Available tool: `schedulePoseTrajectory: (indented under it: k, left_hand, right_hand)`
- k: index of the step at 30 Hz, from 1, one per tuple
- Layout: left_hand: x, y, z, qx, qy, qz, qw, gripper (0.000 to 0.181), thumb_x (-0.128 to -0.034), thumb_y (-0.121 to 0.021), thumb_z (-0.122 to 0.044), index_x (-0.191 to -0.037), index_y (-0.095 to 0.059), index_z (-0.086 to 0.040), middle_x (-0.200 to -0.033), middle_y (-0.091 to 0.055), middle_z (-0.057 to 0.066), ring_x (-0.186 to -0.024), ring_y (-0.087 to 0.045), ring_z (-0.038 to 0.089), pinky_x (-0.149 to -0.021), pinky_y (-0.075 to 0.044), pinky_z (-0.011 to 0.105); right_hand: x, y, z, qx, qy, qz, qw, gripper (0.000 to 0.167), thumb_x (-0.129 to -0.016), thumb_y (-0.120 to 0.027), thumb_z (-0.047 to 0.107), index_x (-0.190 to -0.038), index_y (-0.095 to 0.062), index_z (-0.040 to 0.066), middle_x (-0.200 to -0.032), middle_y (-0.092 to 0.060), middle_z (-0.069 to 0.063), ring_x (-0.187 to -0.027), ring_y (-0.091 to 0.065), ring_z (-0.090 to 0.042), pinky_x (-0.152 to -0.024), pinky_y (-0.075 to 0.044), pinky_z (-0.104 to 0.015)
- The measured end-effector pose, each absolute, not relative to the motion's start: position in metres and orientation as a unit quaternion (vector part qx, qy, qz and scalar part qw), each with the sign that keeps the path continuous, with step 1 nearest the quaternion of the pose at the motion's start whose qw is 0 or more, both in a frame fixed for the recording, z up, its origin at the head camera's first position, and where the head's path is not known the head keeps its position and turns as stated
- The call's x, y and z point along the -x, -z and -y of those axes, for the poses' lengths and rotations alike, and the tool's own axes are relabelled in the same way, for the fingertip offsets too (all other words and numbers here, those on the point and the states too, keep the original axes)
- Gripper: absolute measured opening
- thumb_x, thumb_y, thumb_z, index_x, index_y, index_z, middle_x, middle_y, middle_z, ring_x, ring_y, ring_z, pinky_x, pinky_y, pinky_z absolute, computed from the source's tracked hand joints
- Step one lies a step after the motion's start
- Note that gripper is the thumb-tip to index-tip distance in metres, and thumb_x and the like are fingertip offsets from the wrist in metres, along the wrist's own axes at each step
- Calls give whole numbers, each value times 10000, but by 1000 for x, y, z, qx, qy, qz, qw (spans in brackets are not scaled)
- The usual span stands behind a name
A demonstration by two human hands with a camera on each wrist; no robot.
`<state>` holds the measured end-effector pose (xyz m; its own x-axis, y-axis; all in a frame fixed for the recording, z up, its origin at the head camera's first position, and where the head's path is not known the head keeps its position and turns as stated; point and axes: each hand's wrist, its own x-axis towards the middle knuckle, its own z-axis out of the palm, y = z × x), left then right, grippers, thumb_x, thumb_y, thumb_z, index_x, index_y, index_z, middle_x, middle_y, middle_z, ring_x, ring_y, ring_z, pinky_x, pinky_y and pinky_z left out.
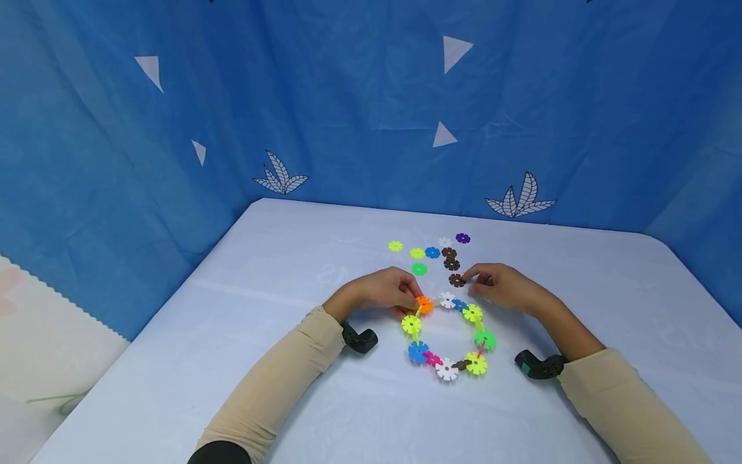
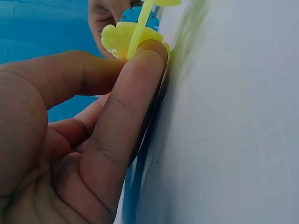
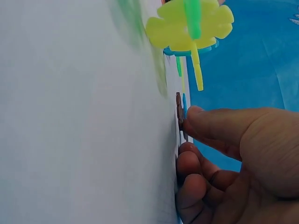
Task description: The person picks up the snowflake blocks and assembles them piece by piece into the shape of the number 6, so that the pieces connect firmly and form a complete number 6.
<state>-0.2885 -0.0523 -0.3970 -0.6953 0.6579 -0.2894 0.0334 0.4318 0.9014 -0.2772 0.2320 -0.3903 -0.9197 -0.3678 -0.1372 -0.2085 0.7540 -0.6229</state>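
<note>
So the ring of discs (image 1: 447, 369) sits on the table (image 1: 348, 399), loose discs (image 1: 451, 265) scattered behind it, curtain (image 1: 371, 129) back past the table. Left hand (image 1: 385, 290) is at the ring's back left; right hand (image 1: 505, 287) is behind its right side, by the nearest loose disc (image 1: 456, 280).

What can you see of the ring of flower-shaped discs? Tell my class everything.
The ring is a rough circle of thin, notched, plastic-looking discs in orange, yellow, blue, pink, white, brown and green. Some discs lie fairly flat; others stand edge-on between them, joined at the slots. It is laid out low over the white table, nearer the camera than the loose discs. The left hand grips it near the orange disc. Whether it closes beside that disc is hard to tell.
</note>
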Motion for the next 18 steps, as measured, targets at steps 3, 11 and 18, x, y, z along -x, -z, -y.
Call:
schedulePoseTrajectory:
  k: [3,11,18]
  left_hand:
    - [289,396,53,-211,-486,-782,328,85,-935,-686,-3,-1016,-661,9,-875,-644,102,-734,-624,166,-650,-565,262]
    - [289,392,59,-194,-476,-776,366,105,-926,-707,-23,-1001,-636,-1,-828,-662,126,-685,-631,186,-620,-573,282]
    - [289,388,65,-211,-470,-765,386,116,-927,-700,-27,-1004,-619,4,-820,-659,121,-680,-630,187,-639,-578,292]
  right_hand:
    - [277,390,-233,158,321,-926,121,172,-989,-657,127,-1154,-673,80,-950,-607,-79,-871,-528,-263,-705,-469,-358]
    - [276,391,-232,162,323,-925,118,360,-968,-686,114,-1320,-633,62,-902,-595,-72,-802,-508,-243,-625,-439,-326]
    - [277,392,-231,157,320,-927,115,260,-949,-701,83,-1209,-690,83,-884,-590,-66,-810,-513,-251,-645,-443,-332]
